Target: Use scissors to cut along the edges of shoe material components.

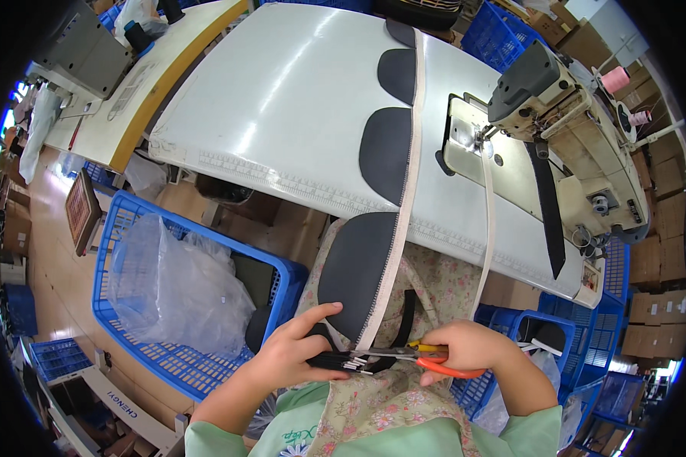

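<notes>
Item: narrow strip of pale beige woven tape [393, 266], stitched to a row of smooth dark grey panels with rounded outer edges [357, 263]; it runs from the far side of the counter over its front edge to the lap, the lower end between the hands.

Tool: metal scissors with orange and yellow handles [405, 353], blades lying at the tape's lower end. Right hand [465, 350]: fingers clamped on the handles. Left hand [301, 346]: fingers clamped on a bundle of thin black pieces with pale ends [347, 364], the index finger extended against the nearest panel. Whether the blades are parted cannot be told.

Handling, as judged: tape kept taut and flat; blades square across it, in the gap clear of panel edge and stitching; left fingertips well behind the cutting line; bundle held aside.

Materials: tape matt and flat, with a fine toothed-looking seam; panels matt, seemingly flexible, half-oval.

Surroundings: glossy white counter with a printed ruler edge [229, 99]; cream and grey sewing machine [587, 152], a pale ribbon [489, 221] hanging from its needle area; floral cloth apron [381, 415] beneath the hands; openwork blue plastic basket [160, 358] holding a crumpled clear plastic bag [175, 282].
</notes>
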Available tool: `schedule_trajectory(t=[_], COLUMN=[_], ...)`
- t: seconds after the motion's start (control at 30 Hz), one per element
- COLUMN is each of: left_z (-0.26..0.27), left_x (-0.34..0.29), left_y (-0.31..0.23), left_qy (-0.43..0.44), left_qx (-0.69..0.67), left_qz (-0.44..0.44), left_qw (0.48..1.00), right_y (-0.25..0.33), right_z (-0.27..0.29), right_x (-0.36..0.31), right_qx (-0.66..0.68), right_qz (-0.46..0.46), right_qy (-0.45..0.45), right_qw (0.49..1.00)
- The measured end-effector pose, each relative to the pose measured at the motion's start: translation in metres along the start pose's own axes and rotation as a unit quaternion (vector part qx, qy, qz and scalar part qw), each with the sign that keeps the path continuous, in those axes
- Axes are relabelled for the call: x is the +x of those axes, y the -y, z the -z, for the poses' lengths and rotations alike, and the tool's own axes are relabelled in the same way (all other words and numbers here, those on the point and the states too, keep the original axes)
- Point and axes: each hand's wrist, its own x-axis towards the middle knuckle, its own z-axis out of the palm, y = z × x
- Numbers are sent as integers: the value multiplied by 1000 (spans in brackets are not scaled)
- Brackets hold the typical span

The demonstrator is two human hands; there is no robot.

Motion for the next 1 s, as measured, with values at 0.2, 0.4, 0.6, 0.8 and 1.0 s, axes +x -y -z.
schedule_trajectory(t=[0.2,0.4,0.6,0.8,1.0], left_z=[3,6,7,17,0], left_x=[-3,-21,-38,-18,-9], left_y=[1,-3,-8,0,16], left_qy=[2,28,58,-90,-50], left_qx=[-1,-15,-88,54,-39], left_qz=[1,4,129,37,127], left_qw=[1000,999,986,994,990], right_y=[-10,-5,20,44,42], right_z=[3,-4,-2,-39,-83], right_x=[-8,47,119,113,102], right_qx=[41,361,405,365,443], right_qz=[18,72,114,118,126], right_qy=[22,-326,-472,-457,-322], right_qw=[999,871,775,802,827])
